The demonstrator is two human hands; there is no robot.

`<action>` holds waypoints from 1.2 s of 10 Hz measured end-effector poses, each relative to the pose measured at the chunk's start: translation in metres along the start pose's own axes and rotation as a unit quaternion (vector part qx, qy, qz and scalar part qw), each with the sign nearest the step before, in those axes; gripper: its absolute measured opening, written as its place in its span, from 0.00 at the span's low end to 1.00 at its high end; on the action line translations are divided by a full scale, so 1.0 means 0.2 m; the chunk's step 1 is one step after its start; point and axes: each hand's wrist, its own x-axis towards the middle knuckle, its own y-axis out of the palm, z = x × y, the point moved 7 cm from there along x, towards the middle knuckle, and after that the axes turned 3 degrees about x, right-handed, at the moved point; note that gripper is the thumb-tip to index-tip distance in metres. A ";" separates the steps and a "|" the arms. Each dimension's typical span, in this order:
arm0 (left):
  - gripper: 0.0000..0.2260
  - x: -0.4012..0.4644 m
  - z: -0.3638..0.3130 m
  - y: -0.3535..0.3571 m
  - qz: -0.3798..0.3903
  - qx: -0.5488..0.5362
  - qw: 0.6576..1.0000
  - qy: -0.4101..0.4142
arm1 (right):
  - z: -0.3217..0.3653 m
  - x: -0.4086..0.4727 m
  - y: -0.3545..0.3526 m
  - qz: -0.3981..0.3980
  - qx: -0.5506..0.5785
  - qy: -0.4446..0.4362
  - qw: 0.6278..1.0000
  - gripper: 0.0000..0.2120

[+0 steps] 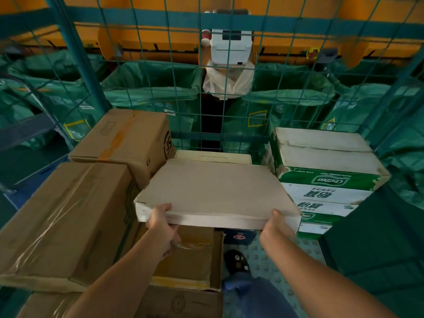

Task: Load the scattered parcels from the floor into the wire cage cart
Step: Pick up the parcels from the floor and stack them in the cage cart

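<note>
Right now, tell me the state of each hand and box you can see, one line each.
Left hand: grips the flat box's near edge.
Right hand: grips the same edge.
Flat box: held up, roughly level.
Taped box: closed, stacked at left.
Green-and-white box: closed, worn at its edges.

Under the flat box (215,191), the fingers of the left hand (160,220) and right hand (276,224) are hidden; only the thumbs show on top. Beyond the grip, the box covers most of a pale box (212,156). Below the grip, a dark blue parcel (238,236) is largely hidden, its logo unreadable. A brown box (179,302) is cut off by the bottom edge.
</note>
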 end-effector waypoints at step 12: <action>0.26 0.84 0.12 0.30 -0.041 0.098 0.994 -0.029 | -0.39 0.71 0.52 0.047 -0.312 0.038 0.948 0.37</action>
